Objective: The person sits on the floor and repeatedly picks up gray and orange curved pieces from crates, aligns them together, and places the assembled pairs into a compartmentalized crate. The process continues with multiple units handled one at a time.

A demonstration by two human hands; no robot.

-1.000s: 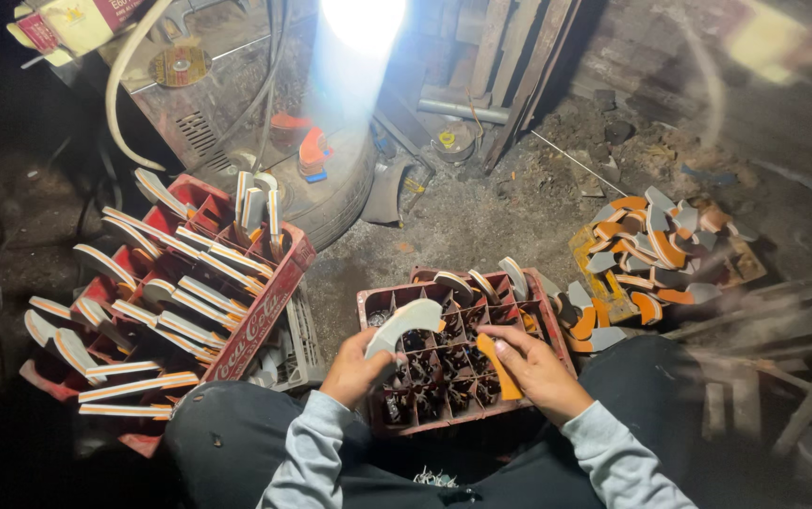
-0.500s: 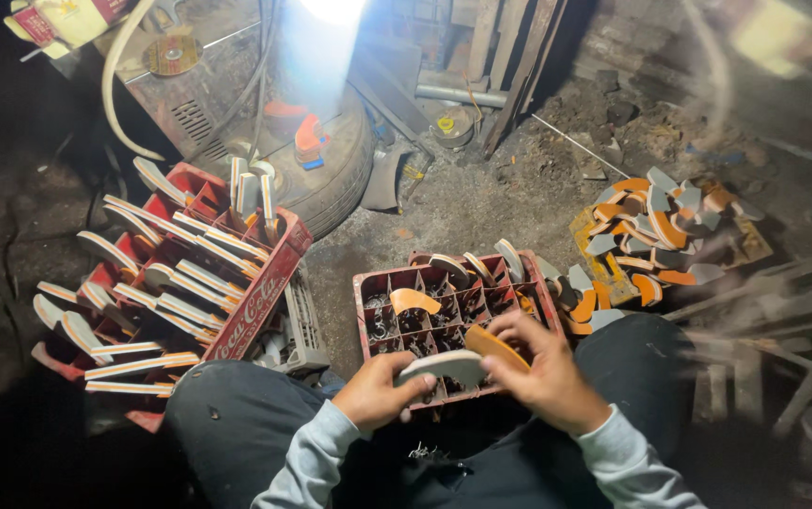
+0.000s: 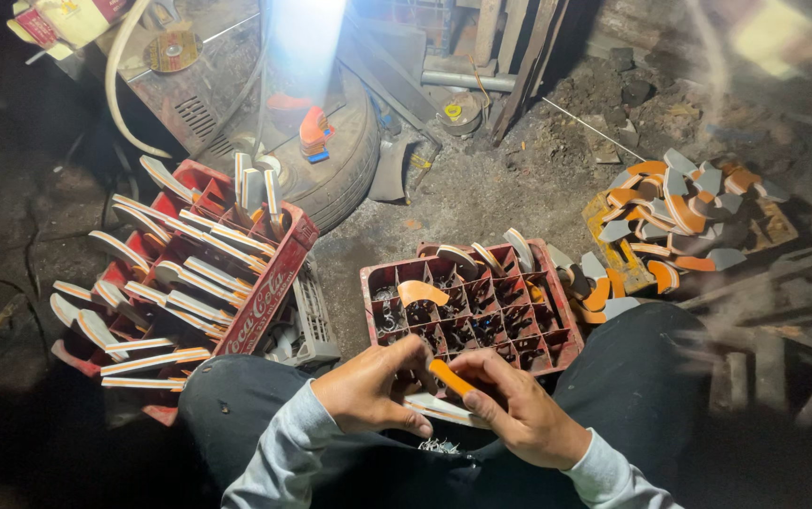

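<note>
My left hand (image 3: 373, 386) and my right hand (image 3: 519, 415) meet low in the middle, just in front of a red divided crate (image 3: 557, 349). Together they grip a curved piece (image 3: 448, 379) with an orange face and a pale underside. The left hand pinches its near end; the right hand's fingers hold its far end. Another orange curved piece (image 3: 420, 292) lies on top of the crate's cells. My knees, in dark trousers, sit on either side of the crate.
A second red crate (image 3: 265, 292) at the left is stacked with several curved white-and-orange pieces. A loose pile of orange and grey pieces (image 3: 675, 212) lies at the right. A tyre (image 3: 349, 170), a metal machine and wooden planks stand behind. Bright light glares from the top.
Both hands have drawn back from over the crate toward my lap, carrying the curved piece. One second ago the left hand held a pale piece over the crate's cells.
</note>
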